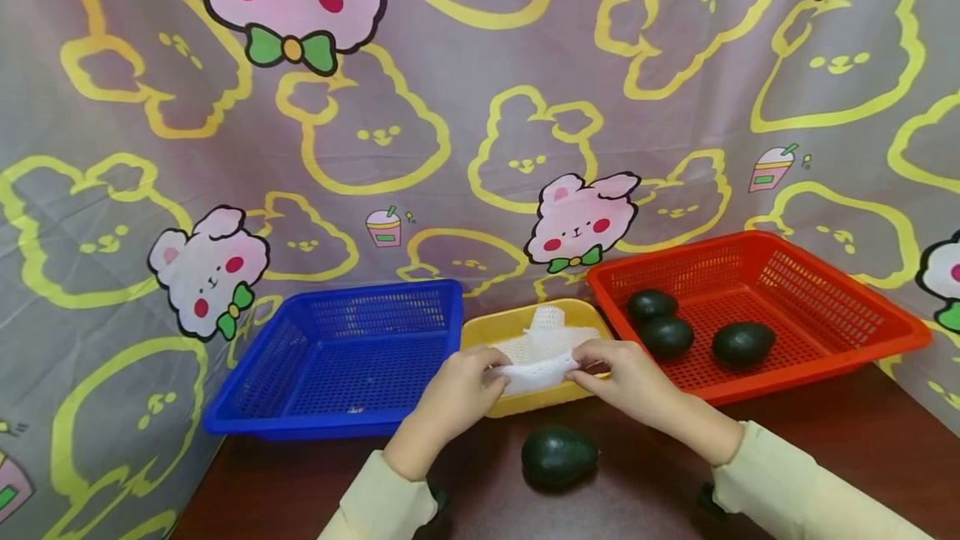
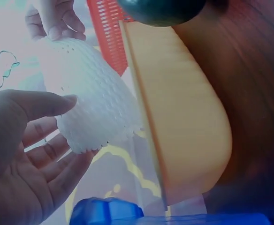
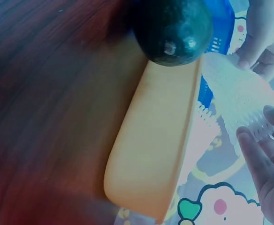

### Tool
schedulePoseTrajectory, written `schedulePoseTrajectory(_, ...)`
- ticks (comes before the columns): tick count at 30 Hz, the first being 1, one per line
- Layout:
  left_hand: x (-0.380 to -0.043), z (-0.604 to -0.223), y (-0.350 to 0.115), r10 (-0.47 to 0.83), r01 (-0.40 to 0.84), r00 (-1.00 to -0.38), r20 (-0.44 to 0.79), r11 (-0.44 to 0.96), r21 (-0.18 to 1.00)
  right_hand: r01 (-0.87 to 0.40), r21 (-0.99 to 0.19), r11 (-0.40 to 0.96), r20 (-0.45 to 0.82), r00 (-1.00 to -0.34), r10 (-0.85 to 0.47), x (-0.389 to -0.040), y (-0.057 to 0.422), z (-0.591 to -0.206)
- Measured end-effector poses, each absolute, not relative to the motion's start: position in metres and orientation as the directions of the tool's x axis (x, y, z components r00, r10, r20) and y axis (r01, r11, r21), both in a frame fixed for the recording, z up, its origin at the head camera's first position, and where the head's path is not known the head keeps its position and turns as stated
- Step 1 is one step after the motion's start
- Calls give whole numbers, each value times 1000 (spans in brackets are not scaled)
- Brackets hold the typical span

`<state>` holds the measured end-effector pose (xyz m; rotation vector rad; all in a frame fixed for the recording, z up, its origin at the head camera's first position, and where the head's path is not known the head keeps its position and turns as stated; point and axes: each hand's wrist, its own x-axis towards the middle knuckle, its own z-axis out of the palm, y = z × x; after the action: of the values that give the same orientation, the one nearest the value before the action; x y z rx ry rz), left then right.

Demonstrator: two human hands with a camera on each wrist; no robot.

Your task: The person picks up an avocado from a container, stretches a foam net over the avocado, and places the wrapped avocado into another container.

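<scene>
A white foam net sleeve (image 1: 534, 375) is stretched between my two hands, just over the front of the yellow basket (image 1: 480, 332). My left hand (image 1: 467, 386) pinches one end of it between thumb and fingers; the left wrist view shows the thumb on top of the foam net (image 2: 92, 93). At the other end my right hand (image 1: 618, 373) pinches the net with thumb and fingertips. More white foam nets (image 1: 549, 322) lie in the yellow basket behind. On the table in front of the basket rests a dark green avocado (image 1: 559, 457), touched by neither hand.
To the left stands a blue plastic basket (image 1: 352, 357). A red basket (image 1: 817, 315) at the right holds three avocados (image 1: 742, 344). The brown table (image 1: 847, 448) runs back to a patterned cloth (image 1: 465, 132) hanging behind the baskets.
</scene>
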<state>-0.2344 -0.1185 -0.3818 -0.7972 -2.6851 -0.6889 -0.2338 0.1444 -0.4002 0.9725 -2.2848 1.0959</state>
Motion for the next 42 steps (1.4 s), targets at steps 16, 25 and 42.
schedulePoseTrajectory(16,-234,-364,-129,575,515,-803,154,542,664,-744,-561,363,575,-666,-475,-232,146,-392)
schedulePoseTrajectory(25,-230,-358,-130,644,581,-754,128,564,587,-790,-509,340,579,-607,-544,-230,144,-392)
schedulePoseTrajectory(42,-219,-350,-121,673,705,-652,350,368,606,-881,-427,204,633,-452,-629,-217,140,-378)
